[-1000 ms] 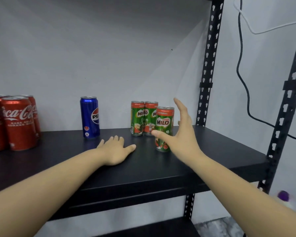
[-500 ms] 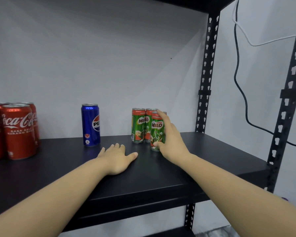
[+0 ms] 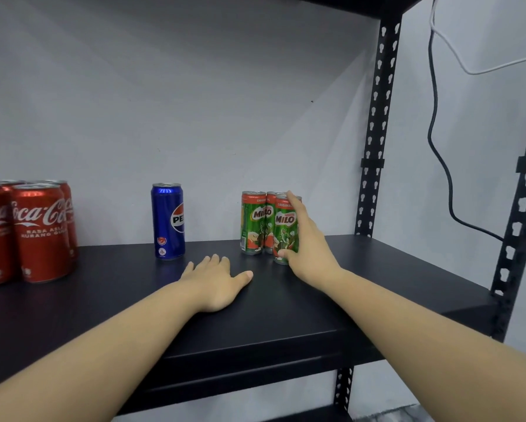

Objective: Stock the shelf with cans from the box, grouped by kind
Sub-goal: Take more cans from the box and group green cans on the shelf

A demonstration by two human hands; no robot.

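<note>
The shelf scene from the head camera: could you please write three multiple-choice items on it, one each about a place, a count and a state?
1. Where does the Pepsi can stand?
A. Between the Coca-Cola cans and the Milo cans
B. Right of the Milo cans
C. On the floor

2. How many Pepsi cans show?
A. One
B. Two
C. Four

3. What is the right hand doing?
A. Lying flat
B. Wrapping the front Milo can
C. Holding a cable

A: red cans left, green right. A: one blue can. B: fingers curve round it; the left hand lies flat on the shelf.

Coca-Cola cans (image 3: 27,229) cut off at left edge, rear Milo can (image 3: 270,220) mostly hidden behind front ones, right hand (image 3: 309,248) covering the nearest Milo can's (image 3: 284,229) right side
</note>
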